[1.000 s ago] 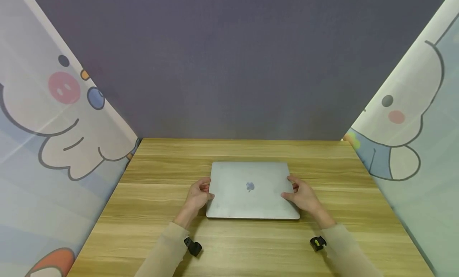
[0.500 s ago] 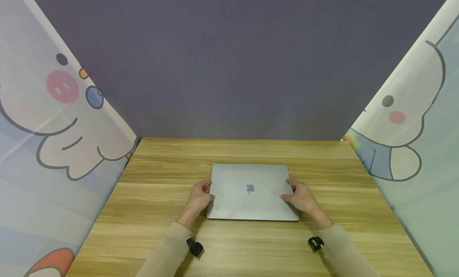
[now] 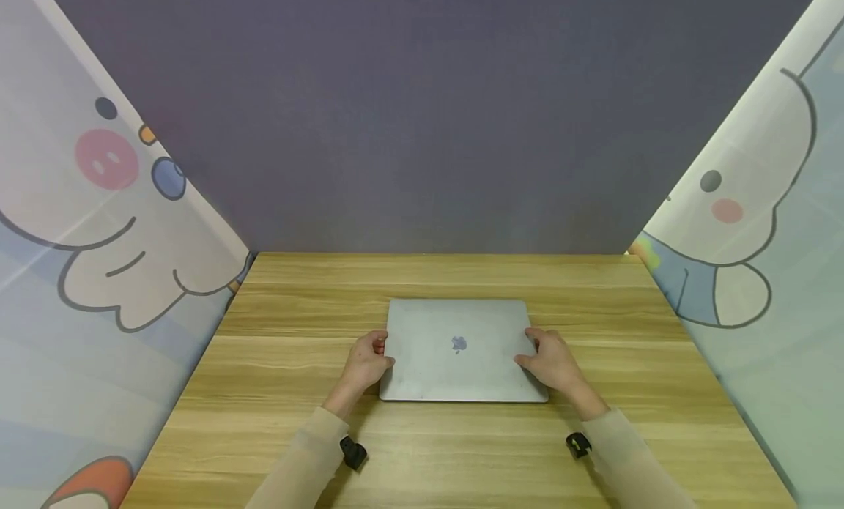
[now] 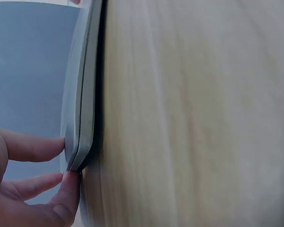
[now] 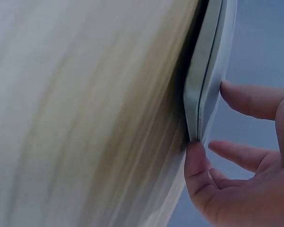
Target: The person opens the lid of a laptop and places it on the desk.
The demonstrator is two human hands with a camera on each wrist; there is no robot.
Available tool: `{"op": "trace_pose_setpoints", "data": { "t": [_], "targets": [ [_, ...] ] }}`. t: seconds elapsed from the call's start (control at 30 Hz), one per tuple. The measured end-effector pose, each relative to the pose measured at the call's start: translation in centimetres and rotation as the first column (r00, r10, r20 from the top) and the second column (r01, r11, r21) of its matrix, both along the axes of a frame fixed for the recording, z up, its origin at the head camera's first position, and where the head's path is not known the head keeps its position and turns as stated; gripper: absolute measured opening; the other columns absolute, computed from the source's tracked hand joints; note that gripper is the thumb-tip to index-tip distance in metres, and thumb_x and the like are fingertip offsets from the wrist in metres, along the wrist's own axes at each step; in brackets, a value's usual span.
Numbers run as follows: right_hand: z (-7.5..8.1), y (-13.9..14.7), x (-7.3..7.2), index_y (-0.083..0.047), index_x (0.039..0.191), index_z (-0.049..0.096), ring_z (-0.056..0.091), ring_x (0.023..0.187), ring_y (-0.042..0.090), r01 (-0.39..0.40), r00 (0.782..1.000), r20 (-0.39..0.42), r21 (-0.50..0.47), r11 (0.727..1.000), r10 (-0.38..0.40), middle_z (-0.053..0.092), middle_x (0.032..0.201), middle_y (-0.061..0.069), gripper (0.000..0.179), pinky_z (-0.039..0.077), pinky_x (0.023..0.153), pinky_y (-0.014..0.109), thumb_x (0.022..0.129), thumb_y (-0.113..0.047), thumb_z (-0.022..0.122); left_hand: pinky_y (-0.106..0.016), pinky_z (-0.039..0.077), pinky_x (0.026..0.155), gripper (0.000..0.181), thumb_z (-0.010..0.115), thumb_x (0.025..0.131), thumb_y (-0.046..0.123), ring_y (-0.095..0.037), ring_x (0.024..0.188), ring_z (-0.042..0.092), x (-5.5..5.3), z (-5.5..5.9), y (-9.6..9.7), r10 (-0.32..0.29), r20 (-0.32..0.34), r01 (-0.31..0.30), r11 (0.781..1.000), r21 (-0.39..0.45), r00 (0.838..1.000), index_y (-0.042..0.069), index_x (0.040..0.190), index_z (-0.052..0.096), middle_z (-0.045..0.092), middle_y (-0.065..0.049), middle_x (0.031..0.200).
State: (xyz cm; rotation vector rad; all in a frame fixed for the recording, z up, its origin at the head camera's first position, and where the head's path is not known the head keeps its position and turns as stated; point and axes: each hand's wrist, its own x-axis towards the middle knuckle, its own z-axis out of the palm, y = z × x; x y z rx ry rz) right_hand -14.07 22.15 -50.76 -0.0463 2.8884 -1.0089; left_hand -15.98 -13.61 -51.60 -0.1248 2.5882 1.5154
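A closed silver-grey laptop (image 3: 459, 377) with an apple logo on its lid lies flat at the middle of the wooden table, lid up. My left hand (image 3: 363, 364) holds its left side, thumb on the lid and fingers at the side edge. On the opposite side my right hand (image 3: 555, 362) grips it the same way. The left wrist view has the laptop's edge (image 4: 85, 94) between thumb and fingers. A fingertip touches the laptop's corner (image 5: 199, 113) in the right wrist view. Whether any fingers reach underneath is hard to tell.
The wooden table (image 3: 435, 458) extends on all sides of the laptop. A dark grey panel (image 3: 435, 128) rises behind it, and cartoon-printed curtains (image 3: 198, 245) flank left and right. Small black devices (image 3: 353, 453) sit at both wrists.
Over the past second the laptop's far edge has shifted very slightly toward me, with both hands still holding its sides. In the last half second it has barely changed.
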Motion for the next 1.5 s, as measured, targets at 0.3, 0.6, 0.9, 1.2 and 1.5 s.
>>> {"op": "trace_pose_setpoints", "data": {
  "t": [0.3,0.6,0.9,1.2,1.5],
  "targets": [
    [0.6,-1.0,0.8,0.015,0.132,0.057,0.054,0.117,0.053,-0.005,0.995,-0.093,0.157,0.988,0.020,0.057,0.125,0.038,0.060,0.048,0.096,0.061,0.086,-0.018,0.079,-0.039,0.055,0.077,0.057,0.079,0.083,0.004,-0.025,0.093,0.060,1.0,0.7,-0.7,-0.121,-0.019,0.118,0.983,-0.138,0.992,-0.015,0.132,0.057,0.063,-0.016,0.107],
    [1.6,-3.1,2.1,0.007,0.124,0.066,0.062,0.108,0.042,-0.132,0.952,-0.237,0.249,0.959,0.192,0.064,0.116,0.025,0.050,0.052,0.093,0.055,0.086,-0.023,0.079,-0.053,0.050,0.094,0.082,0.085,0.081,0.044,-0.039,0.114,0.055,2.7,1.2,-0.9,-0.214,-0.047,0.189,0.929,-0.318,0.976,-0.011,0.135,0.057,0.058,-0.025,0.127],
    [1.1,-5.1,3.4,0.005,0.122,0.068,0.061,0.113,0.036,-0.271,0.899,-0.236,0.363,0.891,0.370,0.065,0.120,0.018,0.055,0.052,0.097,0.050,0.085,-0.034,0.081,-0.064,0.013,0.120,0.124,0.074,0.077,0.072,-0.050,0.150,0.014,3.9,0.8,-1.5,-0.383,0.005,0.325,0.777,-0.539,0.924,-0.007,0.157,0.024,0.023,-0.032,0.161],
    [0.7,-6.9,4.0,0.004,0.131,0.063,0.052,0.130,0.042,-0.390,0.846,-0.158,0.469,0.792,0.510,0.057,0.136,0.023,0.073,0.045,0.105,0.056,0.086,-0.051,0.076,-0.064,0.007,0.121,0.128,0.065,0.079,0.079,-0.045,0.153,0.004,3.9,0.4,-1.6,-0.448,0.085,0.403,0.686,-0.606,0.890,-0.003,0.161,0.011,0.007,-0.028,0.166],
    [0.3,-7.5,3.9,0.002,0.133,0.062,0.052,0.130,0.042,-0.409,0.825,-0.136,0.527,0.745,0.549,0.057,0.139,0.021,0.074,0.046,0.104,0.056,0.085,-0.052,0.077,-0.063,0.012,0.121,0.126,0.069,0.079,0.075,-0.042,0.154,0.008,3.9,0.8,-1.8,-0.457,0.108,0.424,0.677,-0.602,0.883,-0.004,0.161,0.013,0.011,-0.026,0.167]
  ]
}}
